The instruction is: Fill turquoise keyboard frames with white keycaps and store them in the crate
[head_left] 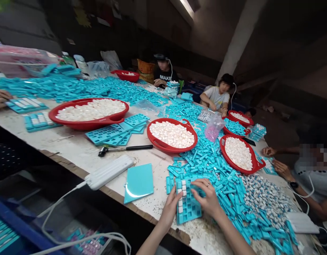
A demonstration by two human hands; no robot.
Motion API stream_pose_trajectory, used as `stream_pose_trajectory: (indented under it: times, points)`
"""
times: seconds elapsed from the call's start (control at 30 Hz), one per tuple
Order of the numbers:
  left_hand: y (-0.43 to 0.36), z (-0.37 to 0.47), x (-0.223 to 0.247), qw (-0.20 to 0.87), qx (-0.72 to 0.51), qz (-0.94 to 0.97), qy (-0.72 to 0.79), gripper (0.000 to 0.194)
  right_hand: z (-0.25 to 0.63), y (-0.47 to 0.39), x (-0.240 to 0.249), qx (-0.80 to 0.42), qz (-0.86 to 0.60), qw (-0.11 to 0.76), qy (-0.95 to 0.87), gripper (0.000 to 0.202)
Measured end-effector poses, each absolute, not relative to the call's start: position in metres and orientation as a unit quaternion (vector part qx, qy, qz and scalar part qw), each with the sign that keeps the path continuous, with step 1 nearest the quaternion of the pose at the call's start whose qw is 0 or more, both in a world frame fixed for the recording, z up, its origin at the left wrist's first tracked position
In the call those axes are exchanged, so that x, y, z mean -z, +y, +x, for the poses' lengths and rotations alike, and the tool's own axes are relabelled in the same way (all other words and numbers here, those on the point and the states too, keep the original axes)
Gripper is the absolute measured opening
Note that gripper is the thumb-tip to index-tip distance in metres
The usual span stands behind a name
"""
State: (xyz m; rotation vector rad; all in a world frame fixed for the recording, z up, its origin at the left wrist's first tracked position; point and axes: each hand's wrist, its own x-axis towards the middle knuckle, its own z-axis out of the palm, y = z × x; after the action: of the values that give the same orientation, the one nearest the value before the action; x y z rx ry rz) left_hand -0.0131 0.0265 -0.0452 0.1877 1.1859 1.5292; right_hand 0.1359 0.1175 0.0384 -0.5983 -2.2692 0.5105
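A turquoise grid tray (188,205) with square holes lies in front of me at the table's front edge. Along its left side runs a row of white block pieces (180,205) with turquoise parts at the ends. My left hand (171,205) grips the tray's left edge, its thumb resting on that row. Over the tray's upper right part is my right hand (207,198), thumb and index finger bent and apart near the holes; I see nothing between them. Loose turquoise strips (206,166) are heaped just beyond the tray.
Red basins (150,139) of white pieces stand across the table. To the left lie a turquoise sheet (139,182), a white power bank (109,172), a hammer (126,148) and stacked grid trays (118,131). Small pieces (267,198) are heaped right. Several people sit around the table.
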Motion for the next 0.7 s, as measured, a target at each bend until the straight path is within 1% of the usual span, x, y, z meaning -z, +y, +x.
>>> stream_pose_trajectory:
  times: [0.17,0.23,0.27,0.33,0.4,0.47,0.53,0.6,0.7]
  points:
    - [0.026,-0.013,0.026,0.558,-0.673,0.096,0.476,0.081,0.079,0.182,-0.079,-0.196,-0.238,0.322,-0.895,0.020]
    - [0.024,-0.012,0.022,0.560,-0.677,0.105,0.466,0.086,0.044,0.217,-0.086,-0.148,-0.302,0.258,-0.906,0.025]
    - [0.024,-0.012,0.023,0.560,-0.675,0.103,0.469,0.087,0.027,0.235,-0.088,-0.140,-0.322,0.242,-0.905,0.026]
    - [0.024,-0.011,0.030,0.551,-0.674,0.093,0.483,0.087,-0.007,0.266,-0.089,-0.134,-0.345,0.220,-0.903,0.025]
    - [0.025,-0.011,0.042,0.544,-0.681,0.076,0.484,0.091,-0.034,0.290,-0.089,-0.136,-0.363,0.193,-0.901,0.019]
    - [0.029,-0.013,0.055,0.548,-0.689,0.076,0.468,0.097,-0.053,0.305,-0.088,-0.138,-0.381,0.169,-0.898,0.024]
    - [0.032,-0.013,0.064,0.558,-0.696,0.068,0.447,0.105,-0.063,0.311,-0.085,-0.136,-0.394,0.156,-0.895,0.030]
    - [0.034,-0.011,0.067,0.561,-0.708,0.059,0.425,0.112,-0.064,0.313,-0.081,-0.133,-0.399,0.154,-0.894,0.031]
    - [0.035,-0.007,0.064,0.565,-0.720,0.058,0.400,0.112,-0.057,0.315,-0.076,-0.137,-0.395,0.168,-0.893,0.031]
